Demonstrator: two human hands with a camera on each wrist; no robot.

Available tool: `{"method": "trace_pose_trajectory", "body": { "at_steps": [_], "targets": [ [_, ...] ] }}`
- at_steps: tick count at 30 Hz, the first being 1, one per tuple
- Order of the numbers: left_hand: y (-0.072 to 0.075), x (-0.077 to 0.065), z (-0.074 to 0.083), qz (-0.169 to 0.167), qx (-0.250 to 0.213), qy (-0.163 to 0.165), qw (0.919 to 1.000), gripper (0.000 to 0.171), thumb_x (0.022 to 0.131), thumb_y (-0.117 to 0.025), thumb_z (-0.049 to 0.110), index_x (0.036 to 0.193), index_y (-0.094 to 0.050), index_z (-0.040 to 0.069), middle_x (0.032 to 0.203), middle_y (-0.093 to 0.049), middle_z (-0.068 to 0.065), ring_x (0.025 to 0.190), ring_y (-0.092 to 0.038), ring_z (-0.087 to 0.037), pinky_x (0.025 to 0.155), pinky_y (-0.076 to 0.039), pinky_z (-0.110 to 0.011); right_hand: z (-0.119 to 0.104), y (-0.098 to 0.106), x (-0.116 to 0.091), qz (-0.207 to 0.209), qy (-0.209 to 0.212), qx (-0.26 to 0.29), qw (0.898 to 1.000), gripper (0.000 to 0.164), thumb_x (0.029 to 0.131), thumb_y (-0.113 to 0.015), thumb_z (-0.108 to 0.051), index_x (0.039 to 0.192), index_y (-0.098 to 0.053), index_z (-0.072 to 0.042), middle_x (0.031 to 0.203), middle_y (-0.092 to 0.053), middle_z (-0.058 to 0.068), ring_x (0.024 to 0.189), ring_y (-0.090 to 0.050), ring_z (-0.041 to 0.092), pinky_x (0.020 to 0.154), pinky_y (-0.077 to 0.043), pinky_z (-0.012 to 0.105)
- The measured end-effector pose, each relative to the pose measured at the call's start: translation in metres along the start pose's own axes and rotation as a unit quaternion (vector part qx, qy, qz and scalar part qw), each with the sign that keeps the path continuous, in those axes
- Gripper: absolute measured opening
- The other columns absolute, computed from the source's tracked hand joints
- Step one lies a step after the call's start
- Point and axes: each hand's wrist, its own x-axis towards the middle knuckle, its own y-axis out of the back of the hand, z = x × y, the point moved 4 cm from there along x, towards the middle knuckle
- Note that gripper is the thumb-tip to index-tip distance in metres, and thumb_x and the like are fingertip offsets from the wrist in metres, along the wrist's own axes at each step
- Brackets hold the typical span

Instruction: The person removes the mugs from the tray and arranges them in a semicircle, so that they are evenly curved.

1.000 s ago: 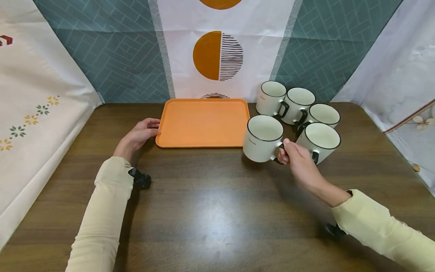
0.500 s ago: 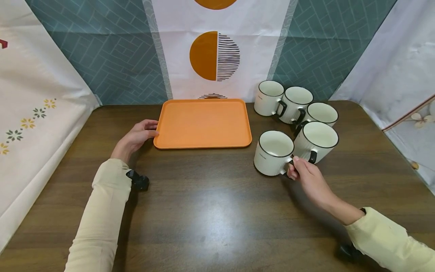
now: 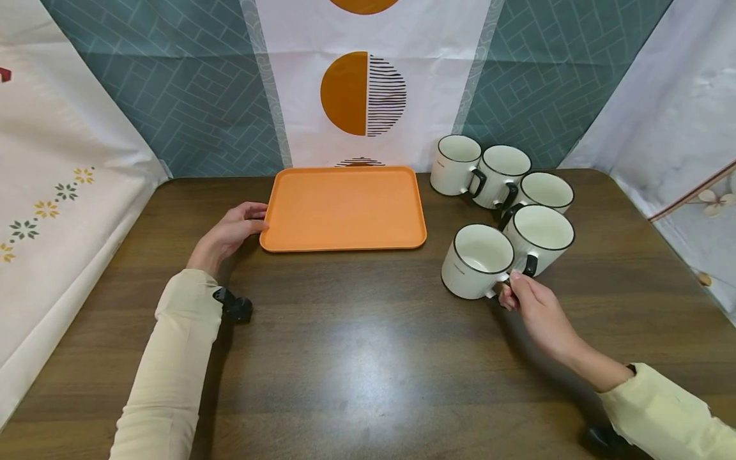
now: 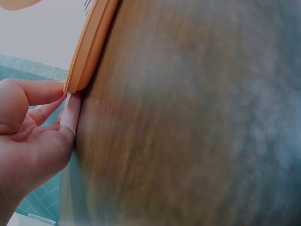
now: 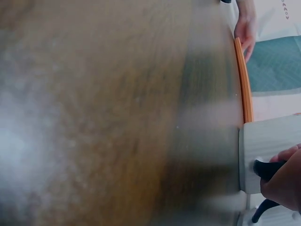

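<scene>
My right hand [image 3: 540, 316] grips the black handle of a white, black-rimmed mug [image 3: 468, 275]. The mug is upright, at or very near the tabletop, just left of another white mug [image 3: 531, 239]. In the right wrist view, fingers curl round the dark handle [image 5: 269, 169], and part of the hand is cut off by the frame. Far to the left, my left hand [image 3: 227, 231] touches the left edge of a flat orange tray [image 3: 345, 211]. Close up in the left wrist view, the fairly straight thumb and finger meet the tray's rim [image 4: 89, 52].
Behind the held mug stand more white mugs [image 3: 454, 169] in a close cluster at the back right, their handles black. Brown wooden tabletop [image 3: 345, 345] spreads in front of the tray. Patterned cloth [image 3: 368, 96] hangs along the back, and white cloth borders both sides.
From beside the tray's right edge, the right hand has brought the mug toward me, then rightward, close to the mug cluster. The left hand and tray keep their places.
</scene>
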Motion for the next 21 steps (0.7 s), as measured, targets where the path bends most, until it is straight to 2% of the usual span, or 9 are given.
{"method": "trace_pose_trajectory", "body": {
  "at_steps": [15, 21],
  "targets": [
    [0.0017, 0.0023, -0.001, 0.007, -0.002, 0.002, 1.0, 0.055, 0.097, -0.047, -0.001, 0.147, -0.023, -0.007, 0.144, -0.03, -0.026, 0.122, -0.038, -0.032, 0.11, -0.03, -0.044, -0.0009, 0.0083, -0.0023, 0.03, -0.028, -0.088, 0.995, 0.044, 0.107, -0.031, -0.025, 0.082, -0.045, 0.008, 0.074, -0.045, 0.007, 0.074, -0.048, 0.017, 0.067, -0.04, 0.021],
    [0.0002, 0.0016, 0.0004, 0.006, -0.001, 0.006, 1.0, 0.056, 0.098, -0.047, 0.0, 0.147, -0.022, -0.006, 0.145, -0.03, -0.026, 0.124, -0.038, -0.033, 0.11, -0.029, -0.044, -0.0008, 0.0078, -0.0035, 0.061, -0.04, -0.092, 0.993, 0.044, 0.107, -0.032, -0.026, 0.083, -0.049, 0.007, 0.074, -0.048, 0.005, 0.074, -0.048, 0.013, 0.068, -0.039, 0.019]
  ]
}}
